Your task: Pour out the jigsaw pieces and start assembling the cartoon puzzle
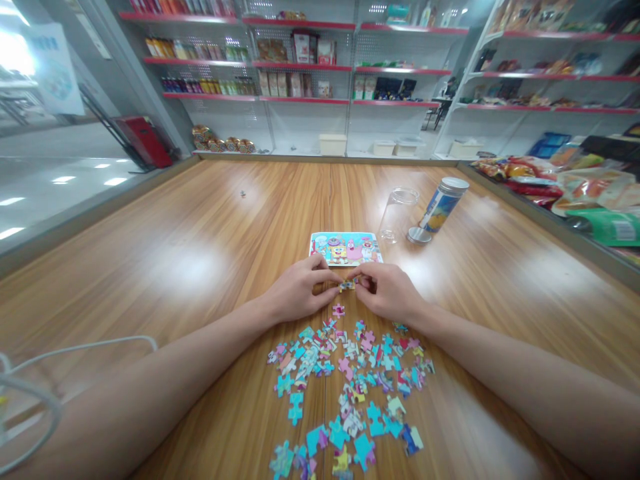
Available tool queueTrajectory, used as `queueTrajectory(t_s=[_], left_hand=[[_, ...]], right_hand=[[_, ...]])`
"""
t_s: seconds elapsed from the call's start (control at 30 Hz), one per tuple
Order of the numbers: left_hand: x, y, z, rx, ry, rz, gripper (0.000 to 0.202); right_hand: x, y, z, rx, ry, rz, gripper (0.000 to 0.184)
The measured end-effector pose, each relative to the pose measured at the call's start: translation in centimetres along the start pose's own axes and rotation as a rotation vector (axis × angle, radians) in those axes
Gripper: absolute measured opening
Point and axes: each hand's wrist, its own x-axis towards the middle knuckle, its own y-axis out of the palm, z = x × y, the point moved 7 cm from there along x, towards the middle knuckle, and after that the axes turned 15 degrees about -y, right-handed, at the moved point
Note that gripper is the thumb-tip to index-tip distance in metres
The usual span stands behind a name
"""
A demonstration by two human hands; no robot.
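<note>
Between my two hands, just below a cartoon picture card, is a small cluster of jigsaw puzzle pieces on the table. My left hand pinches its left edge between thumb and index finger. From the other side my right hand has its fingers closed at the cluster's right end, on a small puzzle piece partly hidden by the fingertips. One pink puzzle piece lies by itself a little nearer to me. Many loose pieces, mostly light blue, pink and white, are spread out below my hands.
Beyond my right hand stand a clear jar, a blue canister and a metal lid. Packaged snacks lie past the table's right edge. A white cable crosses at left. Stocked shelves line the back.
</note>
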Motion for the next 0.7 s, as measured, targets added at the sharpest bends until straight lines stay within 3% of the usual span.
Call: queueTrajectory(t_s=[0.3,0.47,0.7], left_hand=[[-0.10,0.30,-0.18,0.022,0.034,0.045,0.021],[0.02,0.01,-0.17,0.005,-0.011,0.032,0.035],[0.04,0.18,0.22,0.023,-0.029,0.016,0.019]], right_hand=[[-0.01,-0.05,0.05,-0.016,-0.002,0.008,0.021],[-0.01,0.02,-0.04,-0.016,-0.002,0.012,0.023],[-0.19,-0.13,-0.28,-0.009,0.040,-0.034,0.015]])
